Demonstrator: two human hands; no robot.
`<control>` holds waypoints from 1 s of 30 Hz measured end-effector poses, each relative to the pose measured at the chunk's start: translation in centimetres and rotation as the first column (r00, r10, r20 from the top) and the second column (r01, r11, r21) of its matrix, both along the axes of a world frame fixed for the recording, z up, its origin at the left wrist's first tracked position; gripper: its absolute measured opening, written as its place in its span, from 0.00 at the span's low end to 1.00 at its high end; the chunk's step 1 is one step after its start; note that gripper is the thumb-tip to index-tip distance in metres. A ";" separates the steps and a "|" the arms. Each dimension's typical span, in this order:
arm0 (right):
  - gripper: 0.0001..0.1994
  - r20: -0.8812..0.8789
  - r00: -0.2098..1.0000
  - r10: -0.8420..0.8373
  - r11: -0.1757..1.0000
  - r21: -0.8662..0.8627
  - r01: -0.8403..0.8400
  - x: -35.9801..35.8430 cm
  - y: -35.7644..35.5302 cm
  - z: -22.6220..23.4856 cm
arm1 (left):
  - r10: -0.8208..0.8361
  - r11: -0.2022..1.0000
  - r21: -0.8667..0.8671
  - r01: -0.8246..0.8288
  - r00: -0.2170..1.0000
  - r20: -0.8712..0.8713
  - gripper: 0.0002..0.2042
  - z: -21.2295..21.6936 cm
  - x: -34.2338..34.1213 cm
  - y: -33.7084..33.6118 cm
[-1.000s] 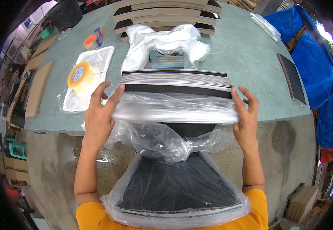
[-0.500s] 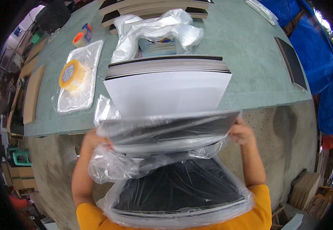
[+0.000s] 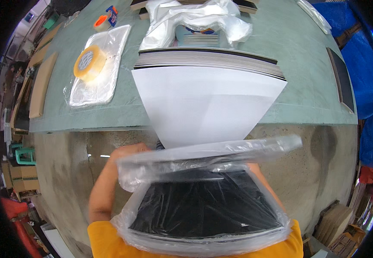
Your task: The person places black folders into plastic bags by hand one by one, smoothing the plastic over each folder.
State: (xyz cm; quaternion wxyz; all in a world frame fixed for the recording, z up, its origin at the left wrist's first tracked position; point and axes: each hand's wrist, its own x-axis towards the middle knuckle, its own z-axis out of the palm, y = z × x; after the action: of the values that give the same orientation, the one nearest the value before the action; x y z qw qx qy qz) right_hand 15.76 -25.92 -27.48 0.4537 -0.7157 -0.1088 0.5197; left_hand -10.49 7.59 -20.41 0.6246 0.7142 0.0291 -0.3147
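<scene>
A stack of thin dark-edged panels with a white top face point(image 3: 208, 101) lies on the green table point(image 3: 307, 56) and juts over its near edge toward me. A clear plastic bag point(image 3: 203, 161) covers the near end, with dark panels point(image 3: 203, 206) showing through it close to my chest. My left hand point(image 3: 128, 152) is closed on the bag's rim at the left. My right hand is hidden behind the bag's right side.
A yellow tape roll point(image 3: 90, 62) rests on a flat clear bag point(image 3: 105, 81) at the table's left. Behind the stack lie crumpled white plastic point(image 3: 195, 19) and an orange tape roll point(image 3: 102, 22). A dark panel point(image 3: 341, 77) and blue tarp point(image 3: 367, 64) are at the right.
Both hands have pulled the bag's mouth back from the table edge toward my body. The white top face of the stack, wrapped before, now shows bare.
</scene>
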 end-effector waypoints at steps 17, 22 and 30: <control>0.12 0.118 0.970 -0.210 0.958 0.222 0.181 2.7 1.6 5.2 | 0.169 0.980 0.085 -0.178 0.980 0.102 0.09 2.6 2.2 -4.8; 0.09 0.152 0.966 0.211 0.977 0.009 -0.215 0.9 1.6 5.3 | 0.347 0.862 -0.134 -0.488 0.762 -0.547 0.09 1.7 0.6 -3.4; 0.06 0.210 0.978 0.014 0.980 -0.198 0.029 1.5 -2.7 -6.9 | 0.792 0.611 0.167 -0.774 0.594 -0.141 0.15 -11.1 -0.8 -4.8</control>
State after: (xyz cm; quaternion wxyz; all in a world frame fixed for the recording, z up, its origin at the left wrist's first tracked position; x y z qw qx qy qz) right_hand 17.22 -28.63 -34.38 0.3675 -0.8089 -0.1006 0.4479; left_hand -11.31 2.76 -31.56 0.6608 0.6199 0.4162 -0.0770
